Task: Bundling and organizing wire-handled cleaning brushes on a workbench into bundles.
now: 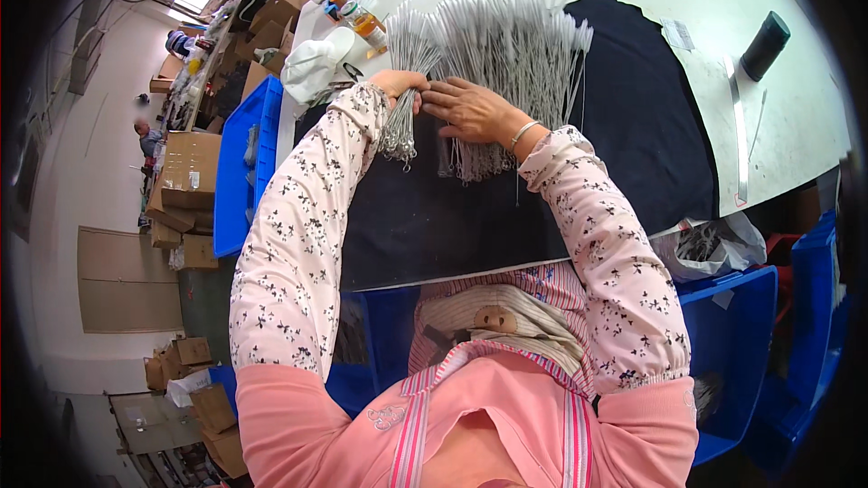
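Note:
My left hand (398, 86) is closed round a bundle of thin wire brushes (398, 133). Their pale bristled ends point away from me, and small wire loops hang out below my fist. To the right spreads a larger pile of the same brushes (520, 50), lying side by side on a black cloth (434, 226). My right hand (475, 111) rests palm down over the pile's left part. Its fingers are stretched out toward the bundle, with the tips close to my left fingers. Whether those tips touch the bundle is hard to see.
A white cap (309, 70) and small jars (364, 27) stand at the table's far left. On the right lie a dark cylinder (766, 46) and a metal ruler (737, 131). Blue bins (737, 343) flank the table. Cardboard boxes (192, 163) and other people are farther left.

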A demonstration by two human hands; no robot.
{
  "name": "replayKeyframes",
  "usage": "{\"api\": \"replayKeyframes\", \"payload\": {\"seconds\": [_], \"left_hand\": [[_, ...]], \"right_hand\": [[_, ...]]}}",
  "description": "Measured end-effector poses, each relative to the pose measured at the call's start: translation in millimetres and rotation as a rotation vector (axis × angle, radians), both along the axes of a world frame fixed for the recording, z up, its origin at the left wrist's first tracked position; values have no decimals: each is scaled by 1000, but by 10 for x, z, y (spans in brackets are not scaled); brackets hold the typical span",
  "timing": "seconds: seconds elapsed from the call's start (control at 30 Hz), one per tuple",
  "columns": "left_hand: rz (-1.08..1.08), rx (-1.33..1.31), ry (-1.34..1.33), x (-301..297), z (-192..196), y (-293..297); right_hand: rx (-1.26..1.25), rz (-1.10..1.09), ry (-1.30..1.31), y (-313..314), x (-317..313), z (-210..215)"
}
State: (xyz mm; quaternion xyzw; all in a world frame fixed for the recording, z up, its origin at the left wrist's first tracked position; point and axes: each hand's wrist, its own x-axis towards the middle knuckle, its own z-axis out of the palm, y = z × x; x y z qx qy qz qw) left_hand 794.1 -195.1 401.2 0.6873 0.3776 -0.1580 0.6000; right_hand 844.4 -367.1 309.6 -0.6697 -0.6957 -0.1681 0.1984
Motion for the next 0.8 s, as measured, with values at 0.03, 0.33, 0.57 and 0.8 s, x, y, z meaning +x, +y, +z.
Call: {"api": "replayKeyframes", "payload": {"seconds": [0.03, 0.33, 0.57, 0.8], "left_hand": [[-7, 62, 19, -47, 67, -74], [-48, 208, 173, -477, 922, 229], [-118, 208, 267, -681, 1316, 363], [-173, 246, 306, -1119, 1705, 366]], "right_hand": [[0, 0, -6, -24, 42, -78], [-178, -44, -132, 127, 0, -149], [-212, -22, -143, 25, 0, -170], [-228, 22, -183, 42, -106, -68]]}}
